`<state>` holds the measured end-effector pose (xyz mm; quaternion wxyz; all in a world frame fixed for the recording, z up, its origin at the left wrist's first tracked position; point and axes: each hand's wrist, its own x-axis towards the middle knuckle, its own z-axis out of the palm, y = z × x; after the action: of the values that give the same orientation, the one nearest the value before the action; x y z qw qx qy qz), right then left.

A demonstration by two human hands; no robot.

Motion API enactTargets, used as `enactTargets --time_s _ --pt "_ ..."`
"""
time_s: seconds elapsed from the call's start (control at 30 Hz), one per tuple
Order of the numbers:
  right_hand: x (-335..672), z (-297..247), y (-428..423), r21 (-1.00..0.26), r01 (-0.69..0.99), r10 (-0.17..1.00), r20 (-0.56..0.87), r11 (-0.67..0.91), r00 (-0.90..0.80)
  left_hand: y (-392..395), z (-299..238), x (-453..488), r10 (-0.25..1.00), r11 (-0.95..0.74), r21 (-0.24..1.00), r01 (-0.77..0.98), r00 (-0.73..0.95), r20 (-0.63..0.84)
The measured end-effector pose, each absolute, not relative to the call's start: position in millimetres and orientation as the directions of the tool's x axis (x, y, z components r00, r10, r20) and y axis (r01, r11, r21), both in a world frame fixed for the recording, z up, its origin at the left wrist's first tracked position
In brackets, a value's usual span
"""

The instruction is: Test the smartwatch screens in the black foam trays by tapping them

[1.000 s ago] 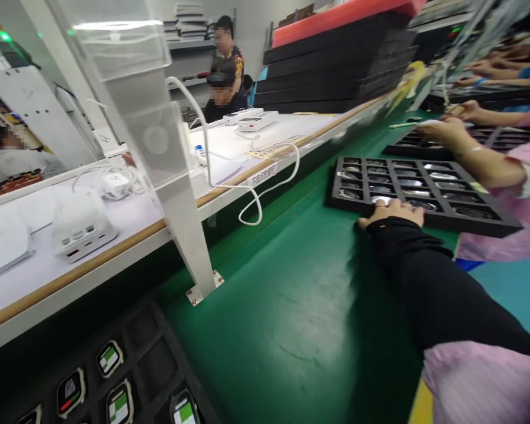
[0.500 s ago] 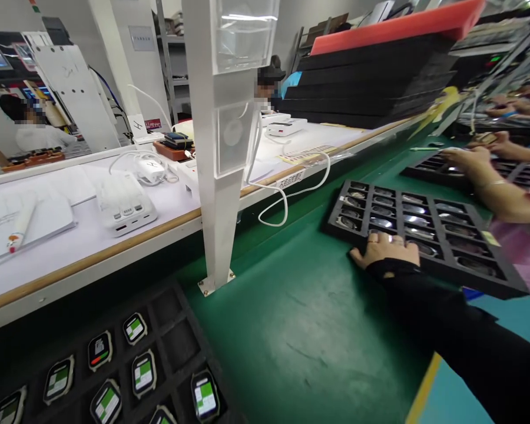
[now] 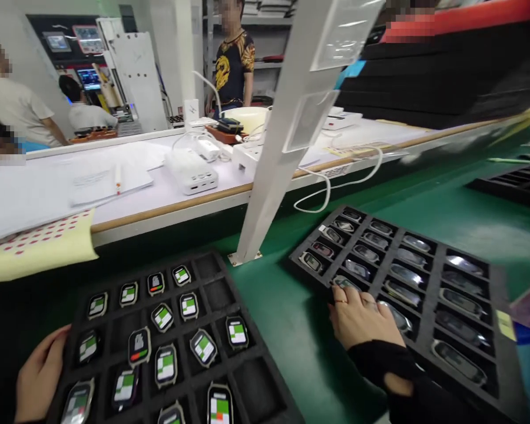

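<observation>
My left hand (image 3: 43, 372) holds the left side of a black foam tray (image 3: 271, 377), its thumb along the edge and its fingertips hidden. In that tray's compartments lie several smartwatches (image 3: 165, 365) without straps, their lit screens mostly green and white. To the right, my right hand (image 3: 364, 318) grips the near left edge of a second black foam tray (image 3: 506, 365), fingers bent over its rim. Rows of watch bodies with dark, shiny faces (image 3: 408, 275) fill this one. Both trays rest on the green bench (image 3: 265, 318), a strip of bench between them.
A slanted white post (image 3: 271, 176) stands on the bench behind the gap between the trays. Along the back runs a raised white shelf (image 3: 229, 200) with papers, a white charger box (image 3: 192, 171) and a dangling cable (image 3: 311, 210). Black foam sheets (image 3: 424, 82) are stacked at the right.
The right tray has slid left towards the post with my right hand on it. My left hand has come into view at the left tray, and the view has turned left.
</observation>
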<state>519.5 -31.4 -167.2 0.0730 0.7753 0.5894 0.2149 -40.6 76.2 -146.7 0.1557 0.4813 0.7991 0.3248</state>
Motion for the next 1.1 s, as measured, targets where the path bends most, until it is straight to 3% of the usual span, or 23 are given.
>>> enactTargets --time_s 0.1,0.57,0.83,1.1 --pt "500 -169 -47 0.403 0.893 0.968 0.22 -0.201 0.119 76 -157 -45 0.889 0.246 0.789 0.563 -0.456 0.048" --pt "412 -167 -41 0.371 0.925 0.968 0.186 0.088 -0.167 43 -168 -47 0.956 0.139 0.854 0.501 -0.294 0.017" --pt "407 -165 -27 0.332 0.931 0.97 0.131 0.154 -0.207 23 -166 -47 0.974 0.116 0.872 0.475 -0.227 -0.005" --pt "432 -176 -23 0.203 0.959 0.977 0.037 0.198 -0.21 23 -166 -47 0.977 0.117 0.873 0.474 -0.212 -0.015"
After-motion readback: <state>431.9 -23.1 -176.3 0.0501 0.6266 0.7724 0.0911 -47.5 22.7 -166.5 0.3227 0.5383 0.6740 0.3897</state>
